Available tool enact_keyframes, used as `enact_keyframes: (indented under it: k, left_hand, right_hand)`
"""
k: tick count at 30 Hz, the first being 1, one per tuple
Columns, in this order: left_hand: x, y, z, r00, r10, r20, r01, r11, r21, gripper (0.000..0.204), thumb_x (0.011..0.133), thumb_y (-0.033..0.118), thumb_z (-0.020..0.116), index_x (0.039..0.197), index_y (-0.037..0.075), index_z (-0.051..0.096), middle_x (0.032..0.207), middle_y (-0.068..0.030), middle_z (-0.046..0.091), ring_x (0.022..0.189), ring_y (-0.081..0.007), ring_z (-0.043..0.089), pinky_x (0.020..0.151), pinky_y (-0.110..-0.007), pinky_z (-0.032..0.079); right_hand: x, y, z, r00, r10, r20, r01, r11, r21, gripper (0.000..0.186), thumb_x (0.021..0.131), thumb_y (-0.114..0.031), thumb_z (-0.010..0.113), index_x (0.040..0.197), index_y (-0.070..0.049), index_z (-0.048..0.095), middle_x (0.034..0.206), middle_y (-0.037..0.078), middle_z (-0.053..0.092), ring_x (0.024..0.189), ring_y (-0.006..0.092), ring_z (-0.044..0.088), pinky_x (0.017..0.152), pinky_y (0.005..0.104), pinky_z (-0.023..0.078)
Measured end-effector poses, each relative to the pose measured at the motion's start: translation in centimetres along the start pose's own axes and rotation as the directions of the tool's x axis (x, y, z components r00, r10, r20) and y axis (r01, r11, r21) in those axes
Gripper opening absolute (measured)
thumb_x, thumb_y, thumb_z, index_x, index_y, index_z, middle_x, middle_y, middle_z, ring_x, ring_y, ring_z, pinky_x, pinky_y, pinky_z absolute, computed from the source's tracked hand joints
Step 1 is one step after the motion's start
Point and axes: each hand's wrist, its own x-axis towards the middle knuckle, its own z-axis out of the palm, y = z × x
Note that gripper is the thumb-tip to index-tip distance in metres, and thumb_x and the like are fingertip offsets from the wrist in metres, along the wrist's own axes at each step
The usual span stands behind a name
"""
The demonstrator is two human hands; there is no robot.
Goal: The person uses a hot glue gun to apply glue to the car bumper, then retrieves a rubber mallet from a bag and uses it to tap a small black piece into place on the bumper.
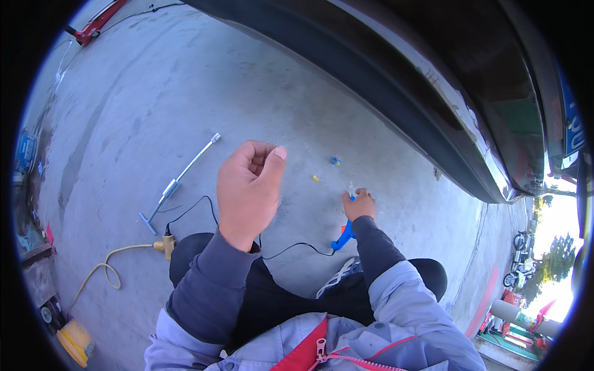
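My left hand [250, 188] is raised over the floor, fingers curled and thumb against the index finger. Whether anything is pinched there is hidden. Low over the floor, my right hand [360, 205] has its fingers closed, with a small blue piece [352, 198] showing between them; I cannot make out what it belongs to. Just below that hand lies a blue, corded glue gun [348, 234] with an orange trigger, partly covered by my sleeve. Ahead of the hand are a small blue piece [336, 161] and a small yellow piece [315, 179] on the concrete.
A metal slide hammer with a T-handle [170, 188] lies left of my left hand. A dark car bumper [371, 80] overhangs from the upper right. By my left knee a black cord meets a yellow extension socket [166, 246]. A red jack [93, 28] stands far left.
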Motion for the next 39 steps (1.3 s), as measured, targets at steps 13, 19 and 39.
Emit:
enact_keyframes:
  k: [13, 19, 39]
  left_hand:
    - [-0.5, -0.5, 1.7, 0.999, 0.006, 0.039, -0.008, 0.998, 0.066, 0.023, 0.097, 0.02, 0.069, 0.096, -0.004, 0.066, 0.079, 0.0002, 0.064, 0.064, -0.0025, 0.052, 0.055, -0.022, 0.041]
    - [0.2, -1.3, 3.1, 0.995, -0.061, 0.073, 0.058, 0.997, 0.044, 0.026, 0.097, 0.022, 0.068, 0.098, -0.003, 0.066, 0.08, -0.0005, 0.063, 0.065, -0.004, 0.051, 0.056, -0.023, 0.041]
    - [-1.3, -2.6, 4.5, 0.926, -0.105, 0.363, -0.071, 0.895, 0.44, 0.026, 0.098, 0.02, 0.064, 0.11, -0.003, 0.069, 0.09, -0.0047, 0.068, 0.08, -0.0115, 0.058, 0.073, -0.029, 0.049]
  right_hand:
    - [0.9, 3.8, -1.3, 0.867, -0.086, 0.492, 0.041, 0.994, 0.102, 0.06, 0.087, -0.043, 0.066, 0.115, 0.01, 0.063, 0.108, 0.029, 0.069, 0.102, 0.0405, 0.069, 0.089, 0.0452, 0.053]
    - [-1.6, -1.7, -14.7, 0.761, -0.427, 0.488, 0.221, 0.878, 0.424, 0.054, 0.093, -0.037, 0.065, 0.122, 0.008, 0.058, 0.107, 0.024, 0.067, 0.096, 0.0307, 0.067, 0.089, 0.0411, 0.052]
    - [-5.7, -0.6, -21.2, 0.639, -0.604, 0.476, 0.121, 0.69, 0.713, 0.054, 0.094, -0.033, 0.07, 0.13, 0.003, 0.054, 0.107, 0.015, 0.064, 0.097, 0.0217, 0.063, 0.091, 0.0359, 0.052]
